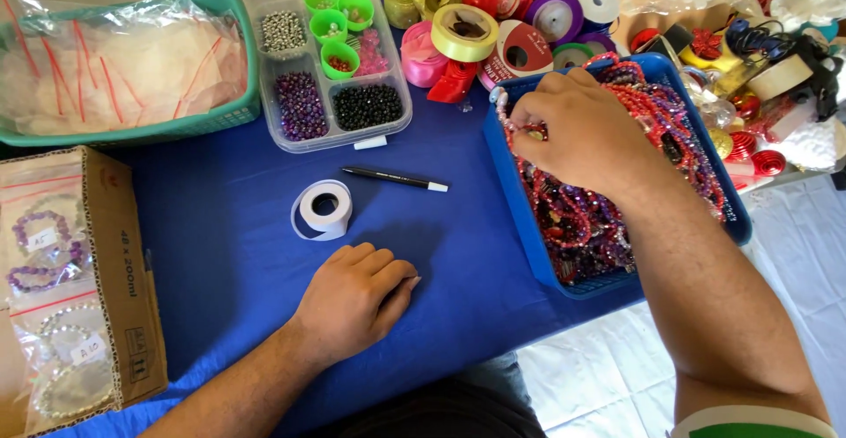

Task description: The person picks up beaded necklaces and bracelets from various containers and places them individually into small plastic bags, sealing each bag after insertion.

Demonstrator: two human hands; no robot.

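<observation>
Head view: my right grip (577, 129) digs into the blue basket (511, 182), fingers curled among the bead strings (582, 222); my left grip (357, 297) rests loosely curled and empty on the counter (238, 253).

L hand (357, 297) flat, fingers curled; R hand (586, 129) reaching fwd, palm down.
</observation>
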